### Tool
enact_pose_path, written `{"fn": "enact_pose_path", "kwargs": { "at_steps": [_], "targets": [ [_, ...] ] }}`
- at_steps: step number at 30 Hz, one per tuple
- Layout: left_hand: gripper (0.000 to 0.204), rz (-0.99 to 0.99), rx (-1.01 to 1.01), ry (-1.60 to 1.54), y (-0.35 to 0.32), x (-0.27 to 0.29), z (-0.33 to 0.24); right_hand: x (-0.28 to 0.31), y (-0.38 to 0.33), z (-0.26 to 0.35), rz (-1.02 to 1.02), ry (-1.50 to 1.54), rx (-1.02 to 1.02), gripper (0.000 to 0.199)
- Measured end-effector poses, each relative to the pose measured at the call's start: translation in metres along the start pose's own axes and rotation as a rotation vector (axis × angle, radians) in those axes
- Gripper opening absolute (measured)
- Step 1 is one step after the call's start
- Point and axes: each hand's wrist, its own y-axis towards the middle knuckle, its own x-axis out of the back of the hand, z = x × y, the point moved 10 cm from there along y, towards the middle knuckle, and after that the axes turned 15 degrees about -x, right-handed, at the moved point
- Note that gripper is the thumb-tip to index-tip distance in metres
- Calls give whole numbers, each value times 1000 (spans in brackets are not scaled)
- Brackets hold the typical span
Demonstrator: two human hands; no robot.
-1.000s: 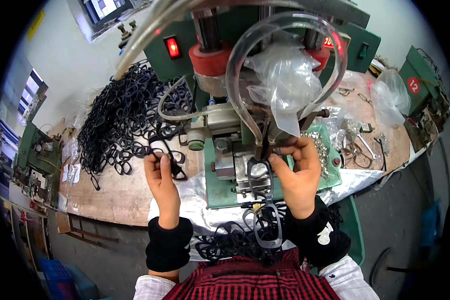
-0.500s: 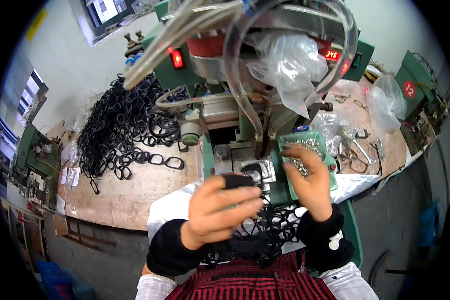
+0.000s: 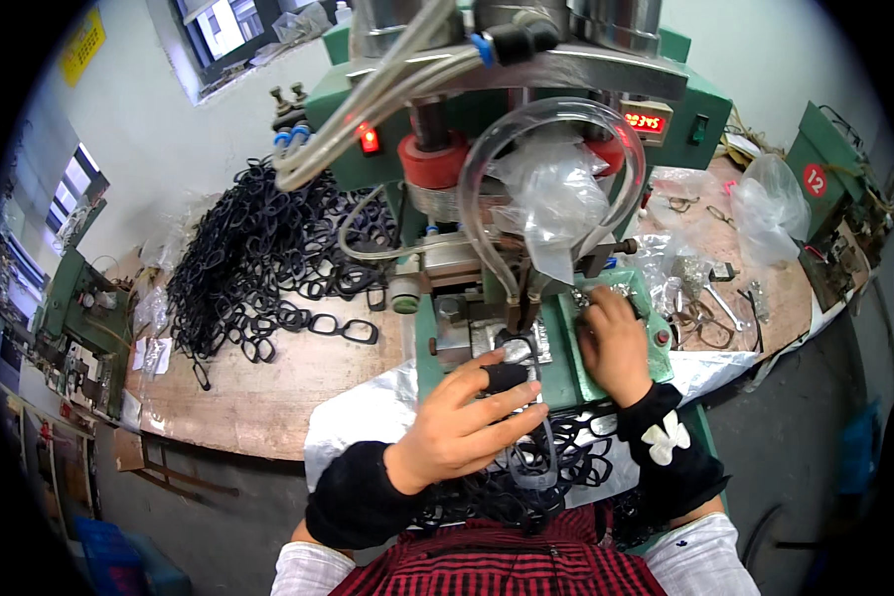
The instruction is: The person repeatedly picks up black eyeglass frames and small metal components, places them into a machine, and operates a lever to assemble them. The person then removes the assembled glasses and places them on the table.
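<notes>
My left hand [image 3: 470, 419] wears a black cover on one finger and grips a black eyeglass frame [image 3: 532, 355]. One end of this frame lies at the metal fixture [image 3: 487, 334] under the green press [image 3: 705, 97]; the other lens opening shows below my fingers. To the right, my right hand [image 3: 618, 345] reaches into a green tray [image 3: 656, 372] that held small silvery metal parts [image 3: 621, 289]. Its fingers are bent downward, and whatever lies between the fingertips is hidden. More black eyeglass frames [image 3: 576, 462] lie in front of my body, below the press.
A large heap of black eyeglass frames [image 3: 233, 248] covers the table's left rear. Clear hoses [image 3: 477, 149] and a plastic bag [image 3: 556, 199] hang at the press. At right lie a wrench [image 3: 727, 308] and plastic bags [image 3: 770, 209]. Another green machine [image 3: 826, 169] stands beyond.
My left hand has moved slightly right and down, bringing the eyeglass frame to the fixture. My right hand's fingers have bent further into the tray. The view has shifted a little.
</notes>
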Motion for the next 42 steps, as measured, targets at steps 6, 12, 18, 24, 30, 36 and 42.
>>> {"fn": "enact_pose_path", "kwargs": {
  "at_steps": [6, 12, 18, 24, 30, 36, 42],
  "targets": [
    [33, -150, 139, 317, -66, 33, -24, 16, -4, -45, -127, 0, -187, 21],
    [14, -255, 739, 852, -134, 185, 56, 24, -11, -53, -140, 276, -249, 13],
    [30, 369, 818, 877, -215, 145, 191, 15, -6, -44, -63, 642, -482, 14],
    [21, 361, 1052, 478, -290, 76, 216, 37, -53, -90, -124, 630, -679, 15],
    [20, -150, 829, 378, -206, 98, 162, 73, -46, -35, -73, 684, -539, 13],
    [12, -608, 1091, 56, -235, 70, 162, 40, 13, 50, 20, 914, -330, 19],
    [17, -960, 971, -234, -217, 61, 117, 12, -1, 57, 81, 1199, -508, 41]
  ]
}}
